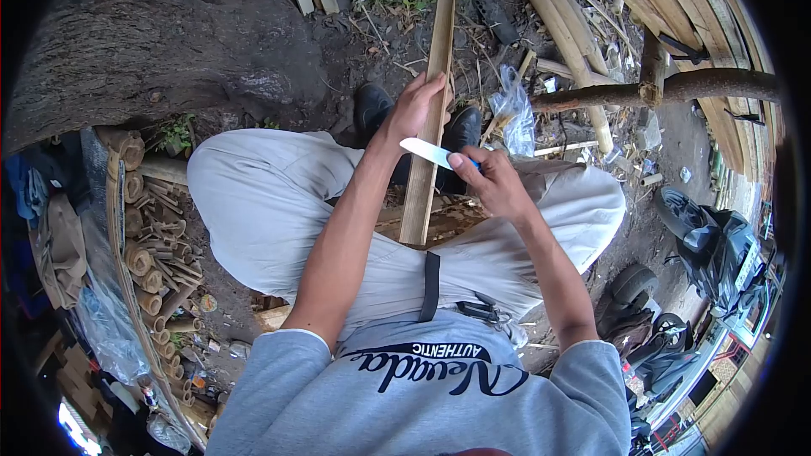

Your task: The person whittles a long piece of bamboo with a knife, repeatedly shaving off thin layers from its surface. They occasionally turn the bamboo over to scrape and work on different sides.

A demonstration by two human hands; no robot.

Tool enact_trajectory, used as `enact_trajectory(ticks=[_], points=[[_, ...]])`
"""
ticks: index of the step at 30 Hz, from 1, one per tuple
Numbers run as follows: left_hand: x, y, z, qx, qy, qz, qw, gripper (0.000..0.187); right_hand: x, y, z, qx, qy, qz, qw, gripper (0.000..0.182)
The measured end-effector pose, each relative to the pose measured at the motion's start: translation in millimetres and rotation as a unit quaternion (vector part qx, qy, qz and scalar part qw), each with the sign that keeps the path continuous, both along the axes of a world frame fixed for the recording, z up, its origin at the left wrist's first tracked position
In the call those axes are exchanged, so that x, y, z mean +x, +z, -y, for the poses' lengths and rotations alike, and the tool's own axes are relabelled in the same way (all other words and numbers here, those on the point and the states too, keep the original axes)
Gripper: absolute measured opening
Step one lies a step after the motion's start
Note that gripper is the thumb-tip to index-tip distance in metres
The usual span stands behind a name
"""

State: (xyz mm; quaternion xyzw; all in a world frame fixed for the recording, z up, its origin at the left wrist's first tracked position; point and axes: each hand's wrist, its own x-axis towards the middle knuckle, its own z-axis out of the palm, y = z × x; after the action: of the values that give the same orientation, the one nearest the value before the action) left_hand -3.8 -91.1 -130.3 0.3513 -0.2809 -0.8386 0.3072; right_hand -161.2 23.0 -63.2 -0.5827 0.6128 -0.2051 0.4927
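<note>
A long flat bamboo strip (432, 76) runs from my lap away over the ground between my knees. My left hand (414, 107) grips it partway up, fingers wrapped around its left edge. My right hand (490, 179) is closed on a knife (429, 152) with a pale blade; the blade lies across the strip just below my left hand, its tip pointing left. The knife's handle is mostly hidden in my fist. I sit with both legs in light grey trousers spread, black shoes (372, 105) on the dirt.
A large tree trunk (152, 42) fills the upper left. Short cut bamboo pieces (156, 253) pile up at my left. Long bamboo poles (574, 25) and a branch (676, 84) lie at upper right, with plastic scraps (515, 110). A motorbike (710, 245) stands at right.
</note>
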Motion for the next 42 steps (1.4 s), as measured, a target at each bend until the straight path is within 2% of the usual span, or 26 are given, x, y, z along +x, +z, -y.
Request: enact_trajectory(ticks=[2, 6, 8, 12, 16, 17, 21, 24, 25, 26, 29, 31, 35, 38, 39, 42], points=[[1, 10, -3, 0.012, 0.018, 0.025, 0.999, 0.021, 3, -3, 3, -0.029, -0.003, 0.008, 1.0, 0.053], [9, -6, 3, 0.013, 0.002, 0.009, 1.0, 0.021, 19, 8, -10, -0.045, 0.003, 0.049, 0.998, 0.05], [6, -11, 1, 0.007, 0.006, 0.015, 1.0, 0.021, 14, 19, -12, 0.021, 0.039, 0.011, 0.999, 0.051], [1, -6, -2, 0.002, 0.005, 0.037, 0.999, 0.022, 4, 13, -5, 0.023, 0.049, 0.016, 0.998, 0.049], [7, -9, 7, 0.013, 0.002, -0.008, 1.0, 0.022, 17, 14, -12, 0.004, 0.028, 0.032, 0.999, 0.049], [7, -10, 5, 0.006, 0.006, -0.005, 1.0, 0.022, 20, 19, -19, -0.031, 0.047, 0.022, 0.998, 0.048], [0, -3, -2, 0.017, 0.024, 0.045, 0.999, 0.022, 10, 17, -16, 0.002, 0.049, 0.03, 0.998, 0.049], [3, 0, 3, -0.003, 0.006, -0.009, 1.0, 0.022, 7, 9, -4, 0.019, 0.004, 0.021, 1.0, 0.048], [5, 2, 7, 0.005, -0.002, 0.0, 1.0, 0.022, 14, 14, -6, -0.02, 0.005, 0.029, 0.999, 0.048], [8, 5, 6, 0.023, 0.014, 0.031, 0.999, 0.022, 21, 12, -19, -0.017, 0.013, 0.042, 0.999, 0.048], [6, -10, 2, 0.01, 0.009, 0.008, 1.0, 0.022, 21, 16, -26, -0.003, 0.008, 0.067, 0.998, 0.048], [0, -11, -1, 0.007, 0.015, 0.022, 1.0, 0.023, 11, 13, -23, 0.002, 0.035, 0.029, 0.999, 0.048], [1, -5, 4, 0.005, 0.012, -0.006, 1.0, 0.024, 4, 1, -1, -0.014, -0.005, 0.0, 1.0, 0.048], [13, -11, 9, 0.011, 0.009, -0.006, 1.0, 0.023, 26, 19, -26, 0.003, 0.067, 0.02, 0.998, 0.047], [9, -11, 6, 0.007, 0.024, 0.023, 0.999, 0.023, 28, 16, -30, 0.001, 0.031, 0.054, 0.998, 0.046], [2, -10, 1, 0.007, 0.023, 0.055, 0.998, 0.024, 16, 21, -29, 0.0, 0.068, 0.005, 0.998, 0.045]])
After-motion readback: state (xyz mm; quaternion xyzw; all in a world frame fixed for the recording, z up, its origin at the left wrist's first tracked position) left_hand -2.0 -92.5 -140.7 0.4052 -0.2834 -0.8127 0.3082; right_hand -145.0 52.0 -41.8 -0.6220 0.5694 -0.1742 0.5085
